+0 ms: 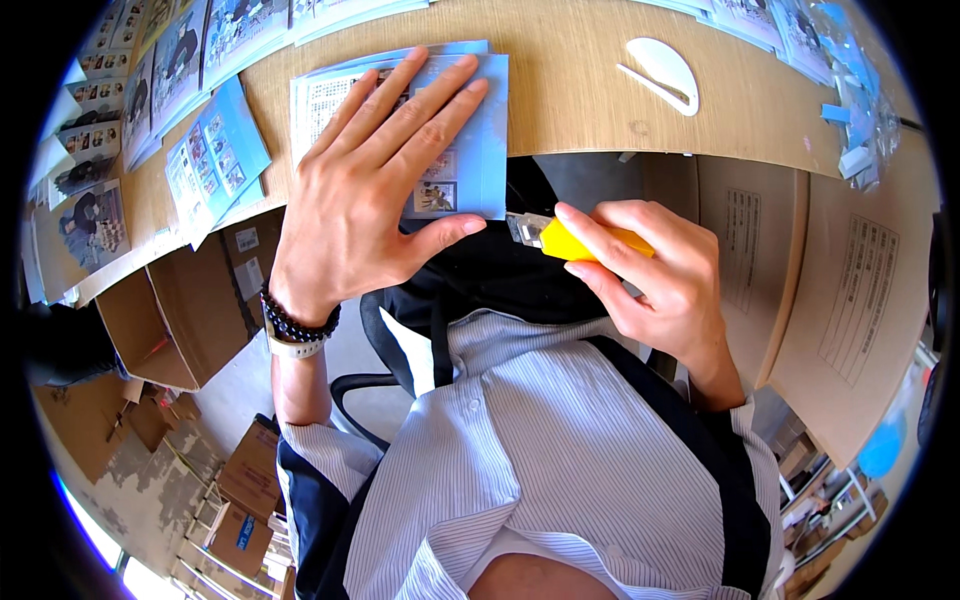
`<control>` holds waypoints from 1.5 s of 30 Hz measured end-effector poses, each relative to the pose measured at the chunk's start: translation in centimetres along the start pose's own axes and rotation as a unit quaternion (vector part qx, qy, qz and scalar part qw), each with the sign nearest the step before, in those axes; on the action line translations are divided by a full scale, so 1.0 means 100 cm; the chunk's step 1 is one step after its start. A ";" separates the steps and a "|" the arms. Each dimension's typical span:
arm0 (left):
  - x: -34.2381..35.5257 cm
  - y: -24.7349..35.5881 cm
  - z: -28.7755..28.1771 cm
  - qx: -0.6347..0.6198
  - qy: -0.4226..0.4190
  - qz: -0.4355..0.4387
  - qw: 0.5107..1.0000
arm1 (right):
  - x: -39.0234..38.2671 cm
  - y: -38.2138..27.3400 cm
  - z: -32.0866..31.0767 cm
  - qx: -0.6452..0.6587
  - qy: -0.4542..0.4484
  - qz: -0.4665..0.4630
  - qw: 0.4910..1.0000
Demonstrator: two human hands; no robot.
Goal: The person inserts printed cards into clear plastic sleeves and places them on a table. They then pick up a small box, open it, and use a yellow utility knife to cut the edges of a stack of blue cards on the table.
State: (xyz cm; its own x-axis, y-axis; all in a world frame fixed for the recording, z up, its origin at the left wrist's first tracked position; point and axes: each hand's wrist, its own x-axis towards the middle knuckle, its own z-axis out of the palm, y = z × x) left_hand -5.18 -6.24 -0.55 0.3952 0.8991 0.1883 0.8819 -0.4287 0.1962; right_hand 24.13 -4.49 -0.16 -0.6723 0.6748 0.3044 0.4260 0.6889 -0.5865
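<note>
My left hand (375, 185) lies flat with fingers stretched over a small stack of light-blue printed sheets (485, 130) at the table's near edge. Small pictures and a block of print show around the fingers; the rest of the top sheet is covered by the palm. In my right hand (660, 275) is a yellow utility knife (575, 242), gripped between thumb and fingers. Its blade points left, close to the near right corner of the stack. Whether the blade touches the sheets I cannot tell.
A white plastic paper-folding tool (665, 75) lies on the wooden table (580, 100). More printed sheets (215, 155) sit at the left, with further stacks along the back. Clear wrap and blue scraps (850, 120) gather at the right. Cardboard boxes (190, 320) stand below the table.
</note>
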 end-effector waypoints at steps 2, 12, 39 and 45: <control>-0.002 -0.001 0.000 -0.001 0.001 -0.003 1.000 | 0.000 0.002 0.003 0.001 0.011 -0.007 1.000; 0.000 -0.001 0.002 0.003 0.010 0.003 1.000 | 0.000 0.003 0.001 -0.002 0.008 -0.013 1.000; 0.000 0.000 0.003 0.011 0.003 0.003 1.000 | 0.006 0.000 0.003 -0.023 0.012 -0.003 1.000; 0.001 0.002 -0.001 0.002 -0.003 -0.002 1.000 | 0.015 0.004 0.005 -0.040 0.023 -0.010 0.999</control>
State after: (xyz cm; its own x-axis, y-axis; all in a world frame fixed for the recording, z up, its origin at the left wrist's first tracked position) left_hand -4.99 -6.28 -0.36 0.3929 0.9016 0.1808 0.8848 -0.4242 0.1930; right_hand 22.98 -3.36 -0.28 -0.6530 0.6712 0.3507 0.4613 0.7198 -0.5188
